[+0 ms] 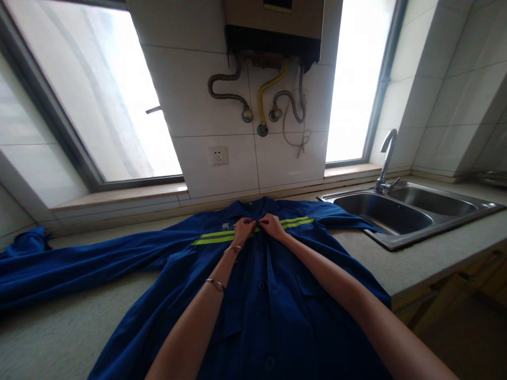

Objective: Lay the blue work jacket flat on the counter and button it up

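Note:
A blue work jacket (285, 327) with a yellow-green reflective stripe across the chest lies spread out, front side up, on the counter. My left hand (244, 230) pinches the front edge of the jacket just below the collar. Close beside it, my right hand (271, 226) pinches the same front opening from the other side. The fingertips of both hands nearly meet there and hide the exact spot they hold. Lower on the front, buttons (270, 362) show along the placket. One sleeve (99, 258) stretches far left; the other reaches the sink's edge.
A double steel sink (396, 224) with a tall faucet (386, 158) is set in the counter (75, 338) on the right. On the tiled wall hang a water heater (273, 21) with hoses and a power socket (218, 155). Windows flank it.

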`<state>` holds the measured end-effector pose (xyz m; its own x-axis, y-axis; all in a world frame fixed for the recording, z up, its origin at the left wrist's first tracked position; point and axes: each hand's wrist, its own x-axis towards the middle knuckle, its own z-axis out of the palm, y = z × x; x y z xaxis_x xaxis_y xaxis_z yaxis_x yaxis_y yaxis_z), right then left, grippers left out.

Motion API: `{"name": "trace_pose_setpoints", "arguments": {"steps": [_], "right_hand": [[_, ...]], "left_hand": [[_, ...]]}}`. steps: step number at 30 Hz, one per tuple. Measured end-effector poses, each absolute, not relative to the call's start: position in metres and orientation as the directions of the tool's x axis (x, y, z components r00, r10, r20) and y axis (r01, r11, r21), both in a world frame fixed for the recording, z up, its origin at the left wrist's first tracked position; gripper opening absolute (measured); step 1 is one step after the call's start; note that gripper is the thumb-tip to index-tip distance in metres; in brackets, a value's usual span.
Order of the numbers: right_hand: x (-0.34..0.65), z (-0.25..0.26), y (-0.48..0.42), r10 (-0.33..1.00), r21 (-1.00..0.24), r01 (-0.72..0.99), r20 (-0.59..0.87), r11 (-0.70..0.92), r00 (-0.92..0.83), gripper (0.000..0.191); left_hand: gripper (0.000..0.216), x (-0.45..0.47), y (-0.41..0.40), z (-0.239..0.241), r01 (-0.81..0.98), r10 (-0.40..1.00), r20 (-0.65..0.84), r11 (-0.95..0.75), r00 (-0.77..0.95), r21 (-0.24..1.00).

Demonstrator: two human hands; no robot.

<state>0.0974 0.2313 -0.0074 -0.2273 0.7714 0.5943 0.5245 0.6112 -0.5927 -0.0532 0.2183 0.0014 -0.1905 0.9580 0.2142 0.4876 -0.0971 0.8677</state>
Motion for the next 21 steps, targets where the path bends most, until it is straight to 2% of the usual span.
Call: {"name": "trace_pose_setpoints", "arguments": {"steps": [4,12,21], "right_hand": [[0.099,-0.008,0.233,0.709,-0.491,0.543,0.629,0.681,-0.319,0.015],[0.101,-0.005,0.227,0.671,-0.433,0.533,0.615,0.727,-0.415,0.017],[0.1,-0.007,0.227,0.655,-0.371,0.573,0.619,0.73,-0.434,0.018]], "left_hand": [[0.048,-0.053,0.217,0.004,0.466,0.964,0.19,-0.083,-0.188,0.881],[0.038,-0.053,0.221,0.004,0.592,0.958,0.244,-0.11,-0.151,0.799],[0.03,-0.057,0.227,-0.001,0.585,0.959,0.273,-0.181,-0.073,0.791]]}}
